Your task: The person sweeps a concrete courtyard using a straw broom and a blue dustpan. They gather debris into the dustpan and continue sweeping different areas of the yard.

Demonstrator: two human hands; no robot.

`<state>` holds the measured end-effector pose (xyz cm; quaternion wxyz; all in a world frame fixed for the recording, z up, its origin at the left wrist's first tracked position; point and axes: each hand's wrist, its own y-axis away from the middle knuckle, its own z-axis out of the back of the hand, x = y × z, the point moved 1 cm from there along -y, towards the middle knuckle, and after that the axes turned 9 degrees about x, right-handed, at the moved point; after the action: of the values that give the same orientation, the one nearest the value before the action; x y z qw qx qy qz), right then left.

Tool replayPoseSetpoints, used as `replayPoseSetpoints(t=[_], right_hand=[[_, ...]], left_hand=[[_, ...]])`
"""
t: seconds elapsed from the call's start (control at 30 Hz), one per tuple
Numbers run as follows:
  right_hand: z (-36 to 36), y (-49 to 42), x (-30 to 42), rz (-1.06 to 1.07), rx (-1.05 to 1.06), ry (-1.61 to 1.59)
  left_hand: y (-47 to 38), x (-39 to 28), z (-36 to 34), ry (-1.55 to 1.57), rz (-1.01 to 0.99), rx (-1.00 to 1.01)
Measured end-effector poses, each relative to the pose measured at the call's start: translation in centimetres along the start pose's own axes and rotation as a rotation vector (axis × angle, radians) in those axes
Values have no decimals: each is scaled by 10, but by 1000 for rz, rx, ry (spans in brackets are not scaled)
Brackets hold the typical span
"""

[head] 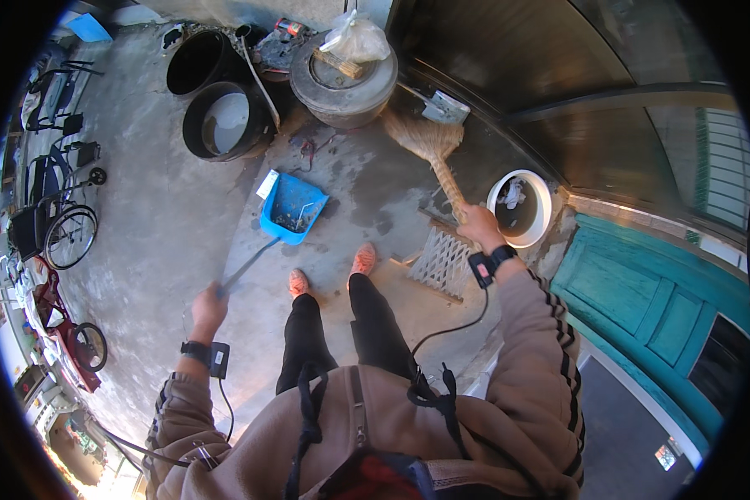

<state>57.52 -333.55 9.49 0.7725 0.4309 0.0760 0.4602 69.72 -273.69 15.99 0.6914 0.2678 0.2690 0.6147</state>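
Observation:
My left hand [210, 309] grips the long handle of a blue plastic dustpan [292, 203]. The pan lies on the concrete floor ahead of my feet, with bits of dirt and a pale strip inside it. In my right hand [480, 226] is the bound handle of a straw broom [440, 147]. The broom's spread bristles reach towards the foot of a round, lidded vessel [350, 94]. Just right of my right hand stands a white bucket [544, 212] holding dark water and a pale cloth.
Two black tubs [194, 137] stand at the back left, one with pale liquid. A stick [259, 84] leans beside them. Below my right hand lies a folding stool [440, 262] with woven webbing. A small shovel [447, 109] rests by the wall. Wheelchairs [69, 237] line the left; a teal door [637, 294] is right.

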Motion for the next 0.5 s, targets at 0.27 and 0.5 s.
replayPoseSetpoints(t=[0.27,0.5], right_hand=[[7,12,-31,-51,-128,-297],[-11,-42,0,-47,-50,-85]], left_hand=[[3,-2,0,35,-10,-14],[3,-8,4,25,-1,-22]])
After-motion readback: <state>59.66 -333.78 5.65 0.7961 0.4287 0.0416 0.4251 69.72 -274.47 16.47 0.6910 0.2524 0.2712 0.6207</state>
